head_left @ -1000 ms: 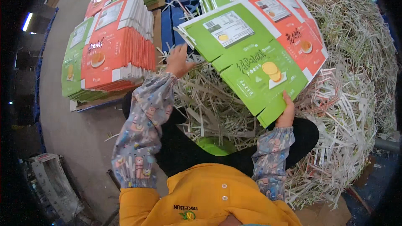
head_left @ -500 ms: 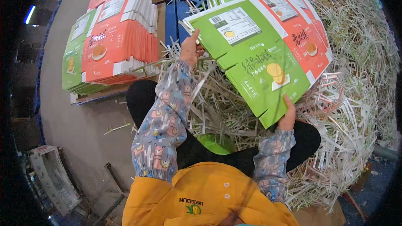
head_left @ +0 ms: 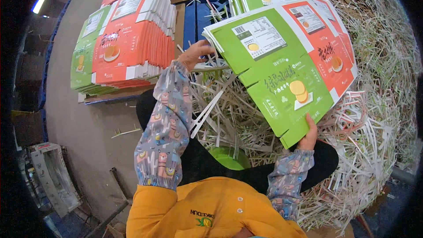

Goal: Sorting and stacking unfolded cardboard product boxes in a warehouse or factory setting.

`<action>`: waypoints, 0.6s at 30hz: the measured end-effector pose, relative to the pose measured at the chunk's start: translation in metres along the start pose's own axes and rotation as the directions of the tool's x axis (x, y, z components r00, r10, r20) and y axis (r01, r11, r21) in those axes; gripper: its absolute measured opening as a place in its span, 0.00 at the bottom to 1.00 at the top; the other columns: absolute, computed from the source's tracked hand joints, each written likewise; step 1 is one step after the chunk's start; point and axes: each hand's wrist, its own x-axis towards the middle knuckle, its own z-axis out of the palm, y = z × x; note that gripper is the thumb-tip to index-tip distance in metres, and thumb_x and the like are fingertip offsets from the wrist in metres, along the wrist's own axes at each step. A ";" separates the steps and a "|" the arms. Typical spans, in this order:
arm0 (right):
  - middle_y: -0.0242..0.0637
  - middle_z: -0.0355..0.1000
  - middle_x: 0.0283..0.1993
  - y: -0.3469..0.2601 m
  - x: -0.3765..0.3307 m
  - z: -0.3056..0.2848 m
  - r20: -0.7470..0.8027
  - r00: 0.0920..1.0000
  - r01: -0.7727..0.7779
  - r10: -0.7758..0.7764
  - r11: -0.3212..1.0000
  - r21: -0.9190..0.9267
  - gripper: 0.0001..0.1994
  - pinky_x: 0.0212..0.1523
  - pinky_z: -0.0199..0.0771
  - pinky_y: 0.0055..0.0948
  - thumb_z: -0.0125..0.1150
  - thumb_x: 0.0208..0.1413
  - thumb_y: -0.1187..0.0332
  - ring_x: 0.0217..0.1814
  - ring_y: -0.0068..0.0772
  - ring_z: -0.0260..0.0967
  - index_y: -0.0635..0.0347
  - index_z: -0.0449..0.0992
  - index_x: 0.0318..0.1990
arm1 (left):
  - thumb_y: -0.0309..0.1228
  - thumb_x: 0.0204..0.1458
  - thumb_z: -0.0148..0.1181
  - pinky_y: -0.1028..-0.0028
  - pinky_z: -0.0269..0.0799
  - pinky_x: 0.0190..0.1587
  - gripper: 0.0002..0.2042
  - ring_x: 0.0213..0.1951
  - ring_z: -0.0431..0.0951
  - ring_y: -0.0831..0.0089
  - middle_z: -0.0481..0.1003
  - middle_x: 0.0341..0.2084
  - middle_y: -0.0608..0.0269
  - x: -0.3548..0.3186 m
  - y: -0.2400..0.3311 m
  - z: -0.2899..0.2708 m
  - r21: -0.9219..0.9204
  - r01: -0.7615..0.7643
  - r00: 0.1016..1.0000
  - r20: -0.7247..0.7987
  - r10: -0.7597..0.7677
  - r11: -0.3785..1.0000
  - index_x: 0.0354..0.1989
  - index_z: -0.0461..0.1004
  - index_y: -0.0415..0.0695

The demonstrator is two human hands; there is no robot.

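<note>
A flat sheaf of printed carton sheets [head_left: 246,68], green on the left and orange-red on the right, lies tilted before me. Round its lower corner my right hand [head_left: 308,135] is closed, the thumb on the green face and the other fingers underneath. By the upper left edge is my left hand [head_left: 196,55], its fingers apart and slightly bent, with nothing seen in them. Whether its fingertips touch the sheet edge is hard to tell. White paper strips [head_left: 209,111] hang below it, over the heap of trimmings.
A tall stack of similar orange and green sheets [head_left: 128,48] stands on the left, with more stacks behind. Blue pallet slats [head_left: 190,24] show between stacks. Shredded paper trimmings [head_left: 365,150] heap on the right. A green round object [head_left: 229,158] lies between my legs.
My left hand has moved left from the sheet edge and its fingers have loosened. Long white strips now hang below it. My right hand keeps its hold on the corner.
</note>
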 end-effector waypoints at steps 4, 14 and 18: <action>0.39 0.66 0.41 0.001 -0.010 0.012 0.003 1.000 0.022 -0.022 0.998 -0.061 0.16 0.41 0.67 0.27 0.50 0.51 0.67 0.40 0.31 0.66 0.70 0.64 0.44 | 0.52 0.41 0.54 0.66 0.61 0.40 0.24 0.39 0.65 0.68 0.67 0.40 0.66 0.020 0.008 0.004 -0.567 -0.007 0.989 -0.126 -0.078 0.823 0.40 0.67 0.48; 0.39 0.65 0.44 0.002 -0.007 0.001 0.032 0.998 0.059 -0.056 0.992 -0.109 0.18 0.43 0.67 0.31 0.52 0.48 0.72 0.44 0.34 0.65 0.68 0.62 0.47 | 0.39 0.43 0.57 0.74 0.65 0.26 0.13 0.23 0.71 0.72 0.72 0.20 0.61 0.068 0.010 -0.006 0.443 -0.171 0.686 -0.587 0.429 0.880 0.25 0.72 0.40; 0.39 0.64 0.45 0.006 -0.004 -0.001 0.030 0.995 0.099 -0.096 0.981 -0.167 0.18 0.45 0.65 0.30 0.50 0.49 0.70 0.44 0.33 0.64 0.67 0.61 0.48 | 0.41 0.41 0.55 0.66 0.65 0.28 0.15 0.23 0.72 0.61 0.71 0.16 0.52 0.084 0.025 -0.025 0.529 -0.260 0.709 -0.463 0.531 0.808 0.20 0.72 0.38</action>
